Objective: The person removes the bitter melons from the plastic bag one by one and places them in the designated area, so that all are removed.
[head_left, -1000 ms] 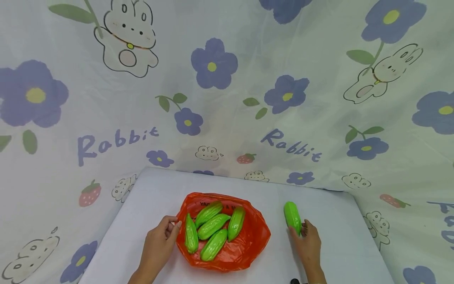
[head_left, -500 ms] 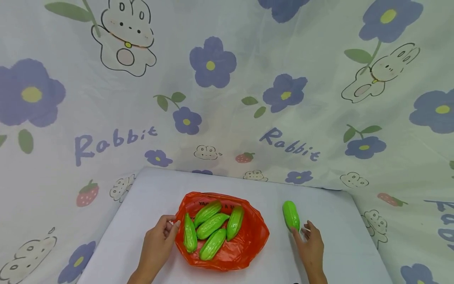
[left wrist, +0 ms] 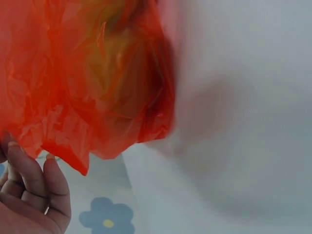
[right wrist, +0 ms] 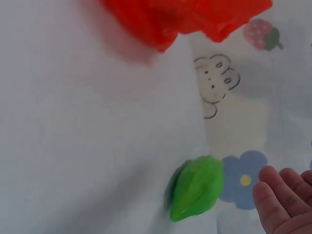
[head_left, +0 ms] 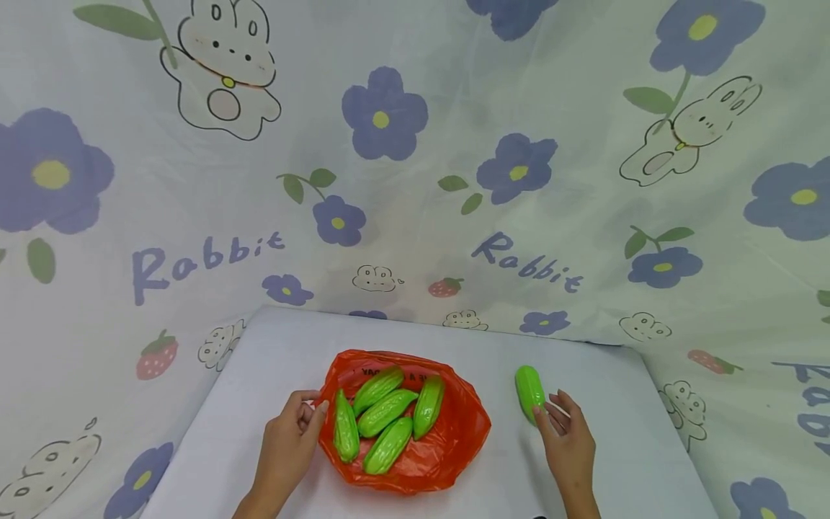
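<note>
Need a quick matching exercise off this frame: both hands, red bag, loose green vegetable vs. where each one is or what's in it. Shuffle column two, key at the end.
Column 1
1. Left hand
2. Right hand
3. Red bag
4. Loose green vegetable

Column 2
A. Lies on the white tabletop, outside the red bag
B. Fingers at the red bag's left edge, head view
C. Five green vegetables lie inside it
D. Next to the loose green vegetable's near end

Pairs: 1-B, 2-D, 3-C, 4-A

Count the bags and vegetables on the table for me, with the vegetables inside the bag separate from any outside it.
Red bag: 1
Green vegetables inside the bag: 5
Loose green vegetable outside the bag: 1
Total: 7
</note>
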Available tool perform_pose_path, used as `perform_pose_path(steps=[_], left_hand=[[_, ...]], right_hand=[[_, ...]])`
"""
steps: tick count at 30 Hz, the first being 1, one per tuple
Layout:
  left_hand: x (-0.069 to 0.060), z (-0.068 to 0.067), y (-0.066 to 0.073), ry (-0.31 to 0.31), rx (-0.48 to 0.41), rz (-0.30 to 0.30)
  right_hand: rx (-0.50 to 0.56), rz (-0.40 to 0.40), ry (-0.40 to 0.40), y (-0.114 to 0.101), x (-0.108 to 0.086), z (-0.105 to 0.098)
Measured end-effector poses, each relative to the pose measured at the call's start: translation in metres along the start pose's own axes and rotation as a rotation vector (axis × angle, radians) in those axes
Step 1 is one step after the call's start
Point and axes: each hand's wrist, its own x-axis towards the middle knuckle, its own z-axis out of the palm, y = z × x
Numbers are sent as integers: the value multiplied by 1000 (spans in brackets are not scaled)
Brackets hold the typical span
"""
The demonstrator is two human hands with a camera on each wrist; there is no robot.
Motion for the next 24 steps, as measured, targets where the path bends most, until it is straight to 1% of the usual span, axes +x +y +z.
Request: perform_pose_path(steps=[4,6,9,11,14,17,21,24], left_hand=[[0,-1,0,-1,-10,-16],[1,-2,0,-1,-13,-15],[2,-3,1,-8,-15,-5],[2,-4,1,-25,-22,-11],[2,-5,3,-66,-37,-40],[2,-5,4,-97,-51,-59],[0,-5,3,-102,-69,-49],[0,-4,3,-106,-80,-36]], right_hand=[[149,68,-70,-26,-4,1],[207,100,-105,-39,-7,2],[250,128,-152,-56,-11,4],[266,129,-187,-66,-15,5],[278,122,-237,-79,-21,9],[272,87,-283,-88,-27,18],[271,77,-369,-98,-35,34],[270,92,-443,-101,-38,44]])
